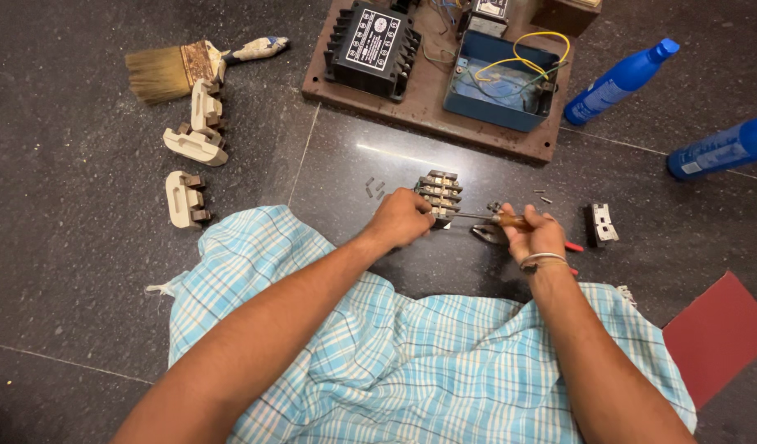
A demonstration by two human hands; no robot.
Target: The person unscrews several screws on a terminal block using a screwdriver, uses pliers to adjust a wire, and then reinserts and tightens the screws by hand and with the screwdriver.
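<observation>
My left hand grips a small black and metal terminal block standing on the dark stone floor. My right hand is closed around the wooden handle of a screwdriver; its thin shaft points left to the block's near side. Under my right hand lie pliers with red handles. A few small screws lie just left of the block, and more lie to its right. A blue checked cloth covers my lap.
A brown board carries a black contactor and an open blue box with wires. Cream fuse carriers and a brush lie left. Two blue bottles, a small black part and a red sheet lie right.
</observation>
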